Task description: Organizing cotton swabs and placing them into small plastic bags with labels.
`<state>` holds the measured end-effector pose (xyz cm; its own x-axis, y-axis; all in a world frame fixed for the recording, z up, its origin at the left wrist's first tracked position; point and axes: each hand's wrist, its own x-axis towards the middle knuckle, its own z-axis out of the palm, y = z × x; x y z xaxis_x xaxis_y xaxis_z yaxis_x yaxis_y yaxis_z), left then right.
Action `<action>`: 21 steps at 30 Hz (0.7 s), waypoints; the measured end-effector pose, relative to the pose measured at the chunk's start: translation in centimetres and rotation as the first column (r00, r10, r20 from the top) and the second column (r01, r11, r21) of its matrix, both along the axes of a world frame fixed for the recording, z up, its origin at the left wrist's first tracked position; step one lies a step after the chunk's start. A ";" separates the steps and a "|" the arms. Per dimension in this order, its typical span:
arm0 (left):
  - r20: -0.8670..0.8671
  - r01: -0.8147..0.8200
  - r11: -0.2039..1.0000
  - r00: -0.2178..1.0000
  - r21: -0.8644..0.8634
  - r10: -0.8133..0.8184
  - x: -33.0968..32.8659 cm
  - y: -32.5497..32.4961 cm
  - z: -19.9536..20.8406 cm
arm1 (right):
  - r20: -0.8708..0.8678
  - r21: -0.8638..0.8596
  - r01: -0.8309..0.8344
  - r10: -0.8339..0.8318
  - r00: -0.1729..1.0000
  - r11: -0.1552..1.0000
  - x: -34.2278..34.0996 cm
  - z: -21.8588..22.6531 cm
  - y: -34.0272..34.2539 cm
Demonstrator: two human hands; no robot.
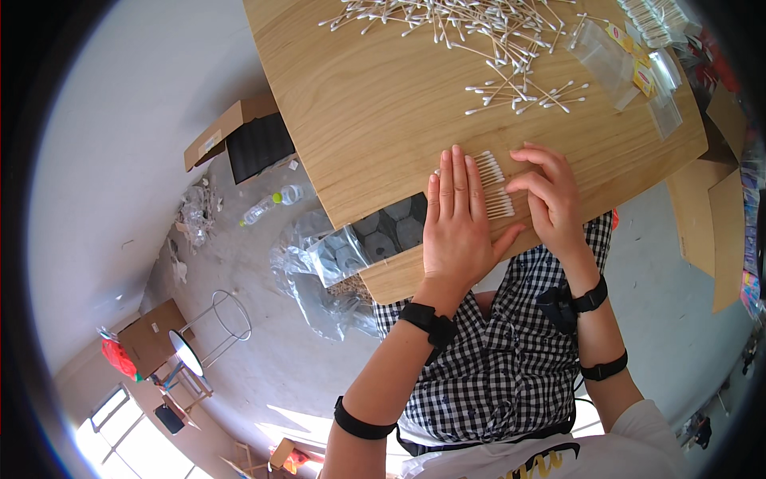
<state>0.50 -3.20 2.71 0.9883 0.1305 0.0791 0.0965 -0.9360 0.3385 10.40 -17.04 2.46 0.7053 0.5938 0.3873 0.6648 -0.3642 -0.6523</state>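
Note:
A row of wooden-stemmed cotton swabs (pixel 493 182) lies side by side on the wooden table (pixel 359 112), near its front edge. My left hand (pixel 459 227) rests flat over the left part of the row, fingers straight and close together, covering those swabs. To the right of the row is my right hand (pixel 554 199), its fingers apart and bent. Its fingertips are close to the swab ends; whether they touch them I cannot tell. Farther back, a loose heap of cotton swabs (pixel 479 32) spreads out, with a smaller scatter of swabs (pixel 527 96) in front of it.
Clear plastic bags (pixel 606 64) and yellow packets (pixel 642 76) lie at the table's right, near packed swabs (pixel 650 20). A dark molded tray (pixel 391 227) sits at the front-left edge. Cardboard boxes (pixel 702 215), plastic bottles (pixel 271 206) and a stool (pixel 187 351) stand around the table.

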 end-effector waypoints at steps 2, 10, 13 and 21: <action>0.002 0.000 1.000 1.000 0.000 0.000 0.0 0.0 0.0 | 0.005 0.000 -0.011 0.011 1.000 1.000 0.1 0.0 -0.1; 0.007 -0.002 1.000 1.000 -0.006 0.002 0.0 0.0 0.1 | -0.010 0.011 0.030 -0.029 1.000 0.999 -0.1 0.0 0.2; 0.014 0.002 1.000 1.000 0.000 -0.002 0.0 0.0 0.0 | -0.004 0.003 0.023 -0.023 1.000 1.000 0.0 -0.1 0.2; 0.008 0.001 1.000 1.000 -0.005 -0.001 0.2 0.0 0.3 | 0.031 -0.070 0.013 -0.011 0.999 0.997 0.1 0.5 0.3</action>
